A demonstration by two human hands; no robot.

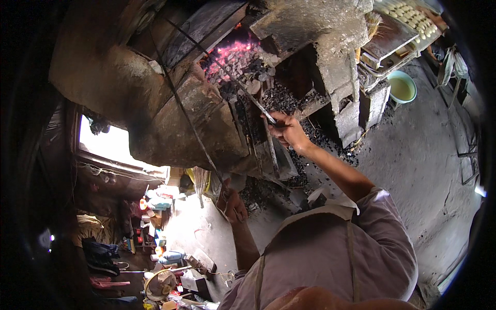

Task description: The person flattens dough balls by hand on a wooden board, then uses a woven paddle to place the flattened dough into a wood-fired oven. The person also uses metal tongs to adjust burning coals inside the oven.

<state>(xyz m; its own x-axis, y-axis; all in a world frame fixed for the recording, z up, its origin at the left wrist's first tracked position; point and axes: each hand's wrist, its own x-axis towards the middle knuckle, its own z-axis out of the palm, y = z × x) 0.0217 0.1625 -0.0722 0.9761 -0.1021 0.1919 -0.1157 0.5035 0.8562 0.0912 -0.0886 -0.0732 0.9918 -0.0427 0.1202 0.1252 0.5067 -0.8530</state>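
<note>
My right hand (286, 130) is closed around the near end of a long metal rod (233, 78). That rod slants up and left, passing over the glowing coals (236, 52) in the hearth. Lower and to the left, my left hand (232, 204) grips a second long, thin metal rod (192, 130). This one runs up beside the soot-stained oven body (193, 143), and both far ends fade into the dark upper left. Grey ash and cinders lie below the embers. Whether either tip touches anything cannot be told.
A shovel (297, 197) lies near my apron (310, 228). A straw broom (200, 180) stands behind my left hand, with household clutter (166, 259) below it. To the right are a basin of cloudy liquid (402, 87) and a tray of dough pieces (412, 19), where another person's arm shows.
</note>
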